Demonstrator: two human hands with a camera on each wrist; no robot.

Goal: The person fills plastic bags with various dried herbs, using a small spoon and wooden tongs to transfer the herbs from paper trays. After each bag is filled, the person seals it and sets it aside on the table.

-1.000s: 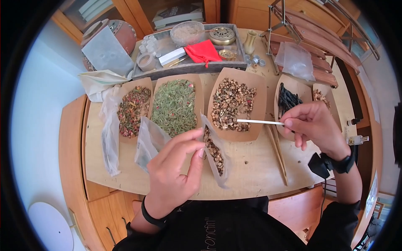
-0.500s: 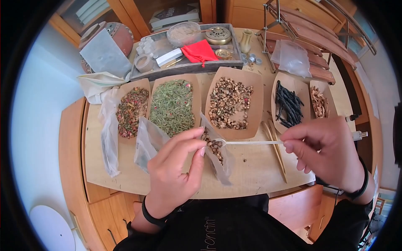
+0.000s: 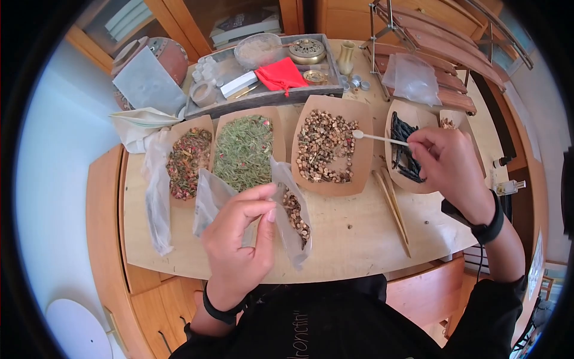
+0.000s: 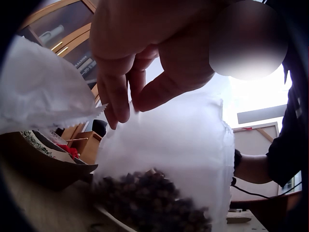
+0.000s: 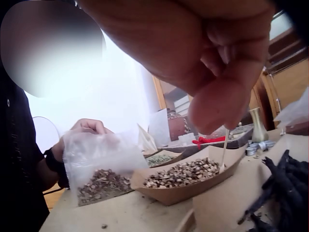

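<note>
My left hand [image 3: 239, 242] pinches the top edge of a translucent pouch [image 4: 164, 140] between thumb and fingers. Brown chopped dried bits [image 5: 104, 186] fill its lower part. In the head view, my right hand [image 3: 451, 164] grips the thin handle of a small pale spoon [image 3: 382, 139] between thumb and fingertips. The spoon's bowl overlaps the right side of a brown paper tray [image 3: 335, 187] holding similar dried bits [image 3: 326, 143]. Seen from the right wrist, the spoon's tip reaches right to the bits near the tray's far end.
To the left stand trays of green dried leaves [image 3: 244, 149] and mixed petals [image 3: 190, 161], with another pouch [image 3: 209, 194] in front. Dark sticks [image 3: 406, 149] lie in a tray at right, wooden tongs [image 3: 391, 212] before it. Behind sits a grey wooden tray [image 3: 263, 102] with a red cloth pouch [image 3: 281, 75].
The spoon went from the tray of brown bits to the pouch's mouth, then back over the tray's right side. My left hand and its pouch shifted slightly left.
</note>
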